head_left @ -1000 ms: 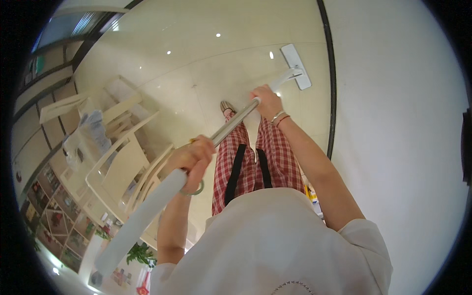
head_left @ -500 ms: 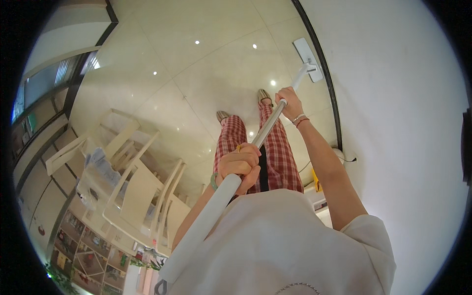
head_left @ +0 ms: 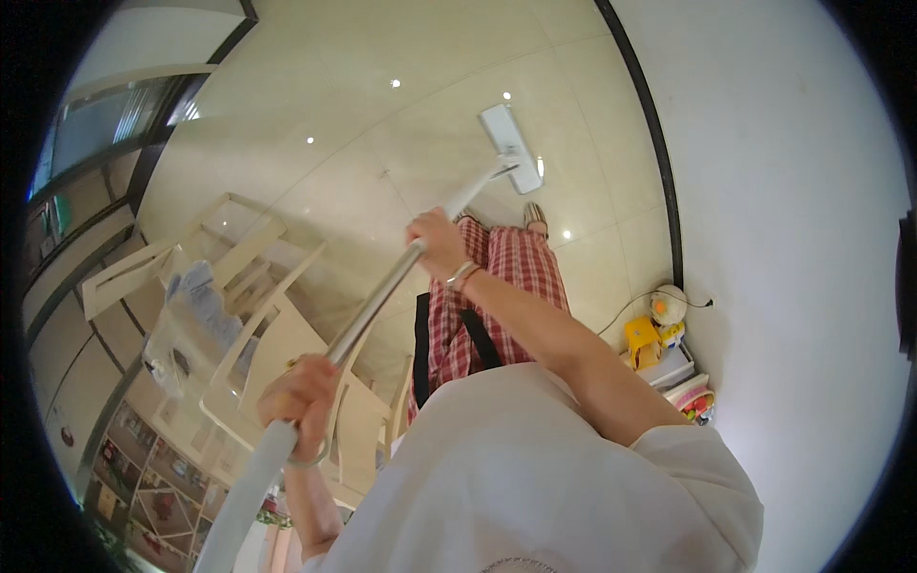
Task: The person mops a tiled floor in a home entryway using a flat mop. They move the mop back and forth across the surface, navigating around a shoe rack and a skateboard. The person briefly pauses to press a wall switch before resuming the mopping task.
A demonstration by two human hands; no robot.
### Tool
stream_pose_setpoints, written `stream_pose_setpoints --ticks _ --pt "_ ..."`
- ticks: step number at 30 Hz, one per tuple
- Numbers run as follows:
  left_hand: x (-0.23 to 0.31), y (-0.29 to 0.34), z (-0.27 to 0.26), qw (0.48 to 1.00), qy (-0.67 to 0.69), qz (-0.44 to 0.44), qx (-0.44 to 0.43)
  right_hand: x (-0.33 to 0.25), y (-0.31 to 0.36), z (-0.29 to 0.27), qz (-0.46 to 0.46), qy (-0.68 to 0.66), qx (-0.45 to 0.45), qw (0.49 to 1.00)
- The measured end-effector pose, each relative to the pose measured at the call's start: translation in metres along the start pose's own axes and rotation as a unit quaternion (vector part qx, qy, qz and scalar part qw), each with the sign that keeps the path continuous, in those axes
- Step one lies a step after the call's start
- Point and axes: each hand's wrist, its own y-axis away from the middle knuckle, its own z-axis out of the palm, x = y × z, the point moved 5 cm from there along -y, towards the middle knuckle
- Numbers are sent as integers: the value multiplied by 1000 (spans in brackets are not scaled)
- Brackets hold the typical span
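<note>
Both my hands grip one flat mop (head_left: pixel 374 298) with a white and silver pole. My left hand (head_left: pixel 299 401) is wrapped round the upper part, just above the thick white grip that runs off toward the lower left. Farther down the pole, my right hand (head_left: pixel 439 244) is closed round it where the metal meets the white lower section. The rectangular white mop head (head_left: pixel 512 150) lies flat on the glossy tiled floor (head_left: pixel 411 134), ahead of my feet. The pole slants from the lower left up to the head.
At the left stand cream chairs (head_left: pixel 277 349) and a table with a blue-grey cloth (head_left: pixel 203 304) among them. A white wall (head_left: pixel 783 239) with a dark skirting strip (head_left: pixel 659 143) runs along the right. Near it are a yellow object (head_left: pixel 645 342), a round lamp-like thing (head_left: pixel 668 304) and a cable.
The mop head has swept left, away from the wall's skirting. Both my hands have moved left with the pole, the left one also lower. More things by the wall now show.
</note>
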Motion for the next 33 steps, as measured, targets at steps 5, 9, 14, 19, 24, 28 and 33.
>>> stream_pose_setpoints --ticks 5,9,14,19,24,28,33 --pt "44 25 -37 996 -84 18 19 -74 -12 68 -8 -80 -69 994" --pt "46 37 -34 995 -93 38 19 -80 -13 77 -19 -58 -137 989" --pt "39 48 9 998 -42 52 21 -73 -6 34 -38 23 -274 961" --pt "33 59 88 997 -9 68 42 -28 30 -42 -22 50 -251 966" --pt "10 72 175 996 25 72 50 35 73 -134 15 114 -248 962" --pt "-18 66 254 993 83 70 51 95 102 -211 37 187 -235 953" --pt "-33 72 358 993 97 69 18 165 153 -292 74 177 -138 972"
